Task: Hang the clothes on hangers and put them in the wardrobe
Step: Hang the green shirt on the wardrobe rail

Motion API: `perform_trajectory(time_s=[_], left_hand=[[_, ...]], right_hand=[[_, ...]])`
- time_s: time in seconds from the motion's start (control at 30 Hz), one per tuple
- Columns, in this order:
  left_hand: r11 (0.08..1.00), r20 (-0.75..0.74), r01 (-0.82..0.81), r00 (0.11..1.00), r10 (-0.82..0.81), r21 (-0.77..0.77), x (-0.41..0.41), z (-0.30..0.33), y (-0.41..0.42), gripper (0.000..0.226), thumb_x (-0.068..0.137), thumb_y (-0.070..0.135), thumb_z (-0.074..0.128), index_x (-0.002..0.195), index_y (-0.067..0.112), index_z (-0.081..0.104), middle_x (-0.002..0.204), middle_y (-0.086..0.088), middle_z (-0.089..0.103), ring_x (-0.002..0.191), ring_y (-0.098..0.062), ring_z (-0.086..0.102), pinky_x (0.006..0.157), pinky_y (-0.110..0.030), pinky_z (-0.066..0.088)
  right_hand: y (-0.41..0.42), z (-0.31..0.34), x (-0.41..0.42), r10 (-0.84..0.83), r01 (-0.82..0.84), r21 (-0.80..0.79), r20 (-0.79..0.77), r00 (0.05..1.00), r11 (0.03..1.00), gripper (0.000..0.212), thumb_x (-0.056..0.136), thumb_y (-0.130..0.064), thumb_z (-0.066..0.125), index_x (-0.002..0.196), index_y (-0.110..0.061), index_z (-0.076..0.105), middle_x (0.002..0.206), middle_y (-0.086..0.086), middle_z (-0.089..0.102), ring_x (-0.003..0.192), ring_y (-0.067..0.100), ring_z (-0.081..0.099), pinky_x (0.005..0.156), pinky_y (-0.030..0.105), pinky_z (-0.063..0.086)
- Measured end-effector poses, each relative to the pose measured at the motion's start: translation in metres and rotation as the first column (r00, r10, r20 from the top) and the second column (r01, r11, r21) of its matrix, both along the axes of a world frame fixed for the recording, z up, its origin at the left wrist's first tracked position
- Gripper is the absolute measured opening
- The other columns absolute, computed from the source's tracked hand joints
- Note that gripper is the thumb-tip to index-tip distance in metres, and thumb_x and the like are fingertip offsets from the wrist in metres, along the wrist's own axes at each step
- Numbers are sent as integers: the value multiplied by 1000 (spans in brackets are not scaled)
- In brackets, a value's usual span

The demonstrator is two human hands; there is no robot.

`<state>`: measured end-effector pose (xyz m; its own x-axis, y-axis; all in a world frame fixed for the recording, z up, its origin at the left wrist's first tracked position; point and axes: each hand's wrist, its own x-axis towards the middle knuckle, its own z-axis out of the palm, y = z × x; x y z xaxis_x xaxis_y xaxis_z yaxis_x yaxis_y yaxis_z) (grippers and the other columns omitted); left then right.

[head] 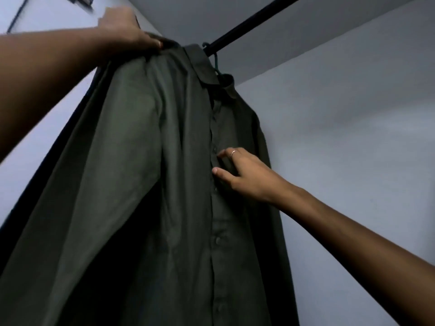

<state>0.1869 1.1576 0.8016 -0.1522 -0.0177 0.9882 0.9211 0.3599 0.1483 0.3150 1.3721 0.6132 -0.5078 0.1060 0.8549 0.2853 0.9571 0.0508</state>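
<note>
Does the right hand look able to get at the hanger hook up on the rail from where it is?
Probably yes. The right hand rests on the green shirt placket, well below the hanger hook on the black rail; nothing blocks the way up beside the collar.

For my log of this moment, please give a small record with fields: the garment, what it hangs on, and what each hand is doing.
garment: dark green shirt, buttoned, collar at the top
support: green hanger hooked over the black rail
left hand: grips the shirt's shoulder beside the collar
right hand: fingers on the button placket, thumb below; a ring on one finger
background: pale wall
task state: shirt already hangs on the rail
</note>
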Motion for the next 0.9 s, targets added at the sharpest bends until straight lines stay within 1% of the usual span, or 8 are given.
perform_trajectory(time_s=[0.13, 0.27, 0.4, 0.5, 0.57, 0.63, 0.77, 0.9], left_hand=[[996, 28, 88, 996, -88, 18, -1, -56, -19, 77, 82, 56, 64, 132, 1, 45, 131, -24, 50, 116, -41, 53, 88, -51, 50], [973, 58, 222, 973, -225, 56, -10, -113, -26, 82, 81, 60, 62, 140, 9, 35, 137, -16, 48, 123, -31, 50, 100, -38, 44], [951, 103, 296, 947, -305, 93, -9, -152, -34, 73, 86, 62, 54, 139, 14, 37, 135, -9, 52, 122, -23, 50, 99, -29, 39], [969, 78, 233, 968, -239, 86, -10, -172, -46, 67, 91, 58, 48, 140, 13, 40, 137, -9, 51, 125, -21, 49, 99, -27, 37], [997, 20, 78, 997, -79, 29, -14, -189, -62, 62, 93, 53, 47, 139, 12, 42, 140, -8, 48, 129, -24, 44, 103, -34, 35], [982, -50, -181, 983, 178, -58, -19, -210, -89, 59, 93, 47, 49, 140, 13, 41, 144, -5, 42, 133, -25, 36, 103, -42, 34], [815, -200, -558, 826, 528, -155, -25, -259, -168, 57, 91, 37, 52, 141, 12, 38, 151, -4, 33, 141, -26, 23, 104, -46, 28], [668, -205, -713, 701, 683, -212, -16, -313, -278, 56, 94, 38, 48, 143, 13, 36, 157, -4, 24, 146, -25, 14, 109, -45, 21]], right_hand=[[-14, -31, -8, 18, -16, 12, -111, 994, 1000, 47, 98, -45, 42, 135, -16, 44, 135, 15, 50, 125, 34, 48, 106, 44, 37], [-34, -39, -15, 130, -155, -51, -331, 935, 987, 51, 99, -48, 34, 137, -14, 43, 137, 13, 50, 126, 33, 47, 106, 45, 37], [-78, -29, -21, 340, -498, -107, -608, 718, 861, 55, 98, -54, 30, 132, -14, 47, 129, 9, 56, 121, 24, 51, 106, 43, 37], [-119, -33, -21, 446, -603, 38, -709, 545, 797, 50, 99, -50, 31, 129, -14, 49, 124, 7, 58, 117, 20, 52, 105, 43, 37], [-149, -42, -28, 507, -546, 189, -688, 519, 816, 48, 99, -44, 36, 132, -11, 49, 129, 5, 58, 122, 19, 50, 106, 41, 36], [-179, -51, -42, 554, -516, 254, -591, 586, 818, 48, 97, -38, 42, 136, -9, 47, 137, 4, 53, 128, 20, 46, 109, 38, 33], [-238, -71, -73, 502, -444, 252, -264, 823, 860, 51, 97, -35, 46, 143, -14, 38, 150, 3, 37, 139, 19, 31, 113, 39, 25], [-318, -106, -98, 555, -527, 189, -152, 818, 829, 53, 99, -38, 43, 147, -18, 33, 157, 3, 25, 145, 17, 20, 115, 34, 15]])
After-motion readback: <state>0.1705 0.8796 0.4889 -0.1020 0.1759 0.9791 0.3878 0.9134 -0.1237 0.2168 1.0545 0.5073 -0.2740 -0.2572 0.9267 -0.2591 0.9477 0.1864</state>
